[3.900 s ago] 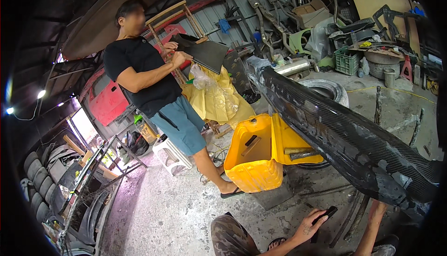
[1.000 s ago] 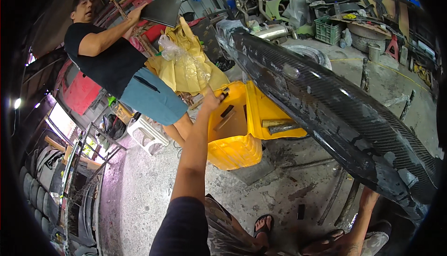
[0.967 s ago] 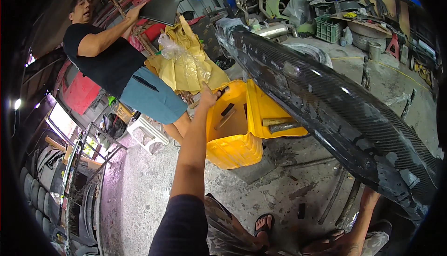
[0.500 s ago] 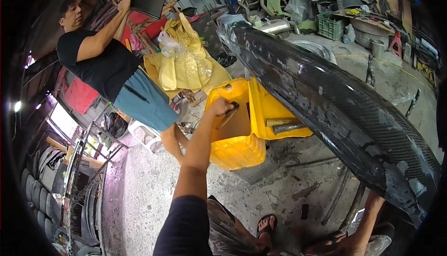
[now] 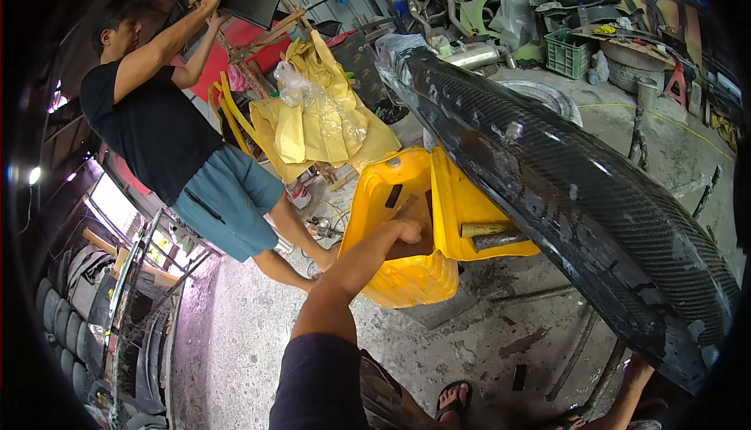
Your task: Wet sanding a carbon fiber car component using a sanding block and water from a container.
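My left hand [image 5: 411, 231] reaches down into a yellow plastic bin [image 5: 415, 277] holding brownish liquid. Its fingers are curled closed, and whatever they grip is too hidden to make out. A small dark rectangular piece [image 5: 393, 196] shows inside the bin, apart from the hand. At the lower right, my right hand [image 5: 640, 369] is at the lower edge of a long, glossy black carbon-fibre body part [image 5: 547, 156]; its fingers are hidden behind it. Wet-looking patches mark this part. On the bin's opened yellow lid [image 5: 458, 203] lie a tan cylindrical piece [image 5: 481, 229] and a dark one [image 5: 501, 240].
To the left, a person [image 5: 149, 117] in teal shorts holds up a black panel [image 5: 256, 0]. Yellow sheeting with clear plastic [image 5: 325, 125] lies beyond the bin. A green crate [image 5: 567, 52] and a red stand [image 5: 677, 83] are at the far right. Poles [image 5: 571, 352] lie below the black part.
My left hand has moved down and right within the bin. The dark piece that was at my fingers is now apart from them. The other person has turned their head and shifted left.
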A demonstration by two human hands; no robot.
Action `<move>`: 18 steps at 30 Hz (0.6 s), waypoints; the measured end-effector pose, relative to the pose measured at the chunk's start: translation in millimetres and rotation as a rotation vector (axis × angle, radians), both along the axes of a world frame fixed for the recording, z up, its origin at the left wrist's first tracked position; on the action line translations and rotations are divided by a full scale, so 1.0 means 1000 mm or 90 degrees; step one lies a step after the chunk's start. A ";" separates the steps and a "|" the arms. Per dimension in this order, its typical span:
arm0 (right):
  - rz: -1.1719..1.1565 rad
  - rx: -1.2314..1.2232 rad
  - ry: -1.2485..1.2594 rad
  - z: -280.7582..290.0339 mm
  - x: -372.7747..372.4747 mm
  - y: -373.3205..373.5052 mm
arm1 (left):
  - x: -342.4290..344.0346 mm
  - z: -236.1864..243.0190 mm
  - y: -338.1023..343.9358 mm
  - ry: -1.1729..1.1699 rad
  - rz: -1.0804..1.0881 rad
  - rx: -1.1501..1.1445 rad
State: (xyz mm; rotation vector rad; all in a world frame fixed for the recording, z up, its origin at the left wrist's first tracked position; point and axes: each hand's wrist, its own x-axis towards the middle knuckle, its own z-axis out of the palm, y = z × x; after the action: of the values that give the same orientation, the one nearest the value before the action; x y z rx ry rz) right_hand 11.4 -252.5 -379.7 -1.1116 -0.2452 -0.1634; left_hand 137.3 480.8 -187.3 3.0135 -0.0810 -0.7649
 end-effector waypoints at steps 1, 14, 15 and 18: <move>0.009 0.008 0.001 -0.001 0.001 0.007 | -0.011 0.001 0.009 -0.063 -0.014 -0.049; -0.234 0.101 0.023 0.118 -0.037 0.097 | -0.086 0.171 -0.133 -0.243 -0.182 -0.402; -0.228 0.111 0.017 0.136 -0.046 0.106 | -0.094 0.170 -0.153 -0.246 -0.236 -0.344; -0.011 0.080 0.131 0.184 -0.072 0.133 | -0.126 0.148 -0.228 -0.137 -0.268 -0.389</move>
State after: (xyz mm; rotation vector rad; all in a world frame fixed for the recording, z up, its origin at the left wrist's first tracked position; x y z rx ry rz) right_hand -60.3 -119.8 -195.6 -0.9975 -0.0413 -0.0774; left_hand 11.6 253.1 -39.5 2.4859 -0.8118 -0.3307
